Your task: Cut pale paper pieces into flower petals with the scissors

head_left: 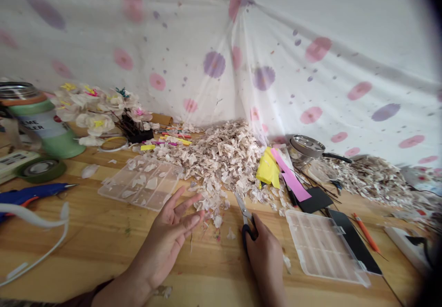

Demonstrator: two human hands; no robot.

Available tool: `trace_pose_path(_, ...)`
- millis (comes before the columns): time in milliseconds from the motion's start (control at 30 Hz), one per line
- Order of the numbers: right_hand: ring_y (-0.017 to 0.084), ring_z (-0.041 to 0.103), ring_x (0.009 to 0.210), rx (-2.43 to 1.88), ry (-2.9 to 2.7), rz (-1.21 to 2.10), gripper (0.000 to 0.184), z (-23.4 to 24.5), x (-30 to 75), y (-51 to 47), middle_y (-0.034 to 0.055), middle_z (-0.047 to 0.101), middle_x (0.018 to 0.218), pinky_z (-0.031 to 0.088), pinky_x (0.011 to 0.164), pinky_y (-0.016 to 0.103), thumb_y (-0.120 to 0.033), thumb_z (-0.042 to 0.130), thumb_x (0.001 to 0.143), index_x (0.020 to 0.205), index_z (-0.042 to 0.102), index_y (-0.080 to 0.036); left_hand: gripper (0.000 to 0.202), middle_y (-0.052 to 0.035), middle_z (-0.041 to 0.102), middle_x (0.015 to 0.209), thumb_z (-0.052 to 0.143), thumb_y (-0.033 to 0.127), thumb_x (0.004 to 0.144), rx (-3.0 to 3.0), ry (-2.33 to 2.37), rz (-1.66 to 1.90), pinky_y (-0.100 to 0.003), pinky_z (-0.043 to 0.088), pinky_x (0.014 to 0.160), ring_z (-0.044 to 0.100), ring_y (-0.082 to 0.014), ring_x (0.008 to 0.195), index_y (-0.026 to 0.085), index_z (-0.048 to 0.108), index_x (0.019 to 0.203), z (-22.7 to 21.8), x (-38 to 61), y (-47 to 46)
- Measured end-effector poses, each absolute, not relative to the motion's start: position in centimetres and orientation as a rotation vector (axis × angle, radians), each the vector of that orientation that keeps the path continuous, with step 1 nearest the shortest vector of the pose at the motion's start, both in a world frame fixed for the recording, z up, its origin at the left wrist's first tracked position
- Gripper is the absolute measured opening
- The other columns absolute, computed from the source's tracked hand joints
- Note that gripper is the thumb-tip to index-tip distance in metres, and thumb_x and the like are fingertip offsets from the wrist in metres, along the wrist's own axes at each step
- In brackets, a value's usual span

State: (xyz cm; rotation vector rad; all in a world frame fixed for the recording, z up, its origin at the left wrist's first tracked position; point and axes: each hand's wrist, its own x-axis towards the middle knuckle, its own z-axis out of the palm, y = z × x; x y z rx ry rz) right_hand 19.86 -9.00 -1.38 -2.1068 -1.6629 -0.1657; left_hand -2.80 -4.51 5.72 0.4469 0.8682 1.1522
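Our right grip (265, 250) wraps the black-handled scissors (245, 214) and our left grip (170, 237) spreads empty near the pale petal-like flakes (224, 155), heaped on the desk (96, 233) and, we judge, light, fragile, best pinched edgewise.

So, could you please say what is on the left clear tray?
Pale petal-shaped pieces lie scattered across the tray; the left hand hides part of its right edge.

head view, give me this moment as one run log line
left hand: open, nothing visibly held; right hand: gripping scissors; beyond: pile of pale flakes
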Motion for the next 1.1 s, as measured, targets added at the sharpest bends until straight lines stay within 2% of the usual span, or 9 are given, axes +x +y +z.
trace_pose_path(167,0.023,0.073,0.066,-2.123,-1.663,-0.124,0.031,-1.3,19.7,-9.1,0.0099,0.077,0.089,0.049,0.055,0.028,-0.023,0.051,0.088,0.115,0.065,-0.016,0.089,-0.0058,0.064,0.128,0.079,0.006,0.068,0.428,0.871,1.142,-0.024,0.056,0.087,0.071,-0.0139,0.091,0.031,0.037,0.142,5.7,-2.7,-4.6)
trace_pose_path(467,0.024,0.073,0.08,-2.251,-1.612,0.034,0.035,-0.7,19.5,-9.0,0.0115,0.076,0.102,0.051,0.064,0.029,-0.023,0.052,0.088,0.121,0.064,-0.015,0.089,-0.0068,0.062,0.129,0.079,0.007,0.068,0.43,0.865,1.139,-0.022,0.056,0.083,0.071,-0.0129,0.089,0.029,0.036,0.142,5.7,-2.6,-4.6)
trace_pose_path(633,0.023,0.071,0.093,-2.42,-1.54,0.261,0.042,0.4,19.0,-8.7,0.0105,0.072,0.117,0.049,0.075,0.028,-0.024,0.049,0.091,0.13,0.058,-0.014,0.086,-0.0068,0.064,0.128,0.077,0.004,0.068,0.425,0.875,1.147,-0.025,0.057,0.086,0.072,-0.0145,0.089,0.029,0.037,0.141,5.6,-2.5,-4.5)
trace_pose_path(767,0.024,0.069,0.098,-2.447,-1.526,0.329,0.044,0.8,18.8,-8.7,0.011,0.069,0.123,0.049,0.079,0.029,-0.025,0.048,0.092,0.134,0.055,-0.013,0.082,-0.008,0.062,0.131,0.074,0.005,0.072,0.376,0.844,1.157,-0.03,0.055,0.094,0.069,-0.0195,0.102,0.028,0.037,0.141,5.6,-2.6,-4.6)
trace_pose_path(933,0.024,0.069,0.1,-2.463,-1.51,0.336,0.044,0.8,18.8,-8.7,0.0103,0.069,0.123,0.049,0.079,0.028,-0.026,0.048,0.092,0.134,0.055,-0.014,0.063,-0.0083,0.054,0.142,0.065,0.009,0.08,0.305,0.743,1.136,-0.038,0.051,0.102,0.057,-0.0262,0.124,0.025,0.043,0.137,5.7,-2.7,-4.6)
trace_pose_path(1100,0.023,0.07,0.098,-2.458,-1.523,0.297,0.043,0.8,18.9,-8.6,0.01,0.071,0.118,0.049,0.076,0.026,-0.026,0.049,0.091,0.132,0.057,-0.015,0.049,-0.0098,0.055,0.141,0.052,0.011,0.088,0.237,0.727,1.097,-0.039,0.051,0.101,0.055,-0.0255,0.126,0.021,0.046,0.136,5.5,-2.7,-4.7)
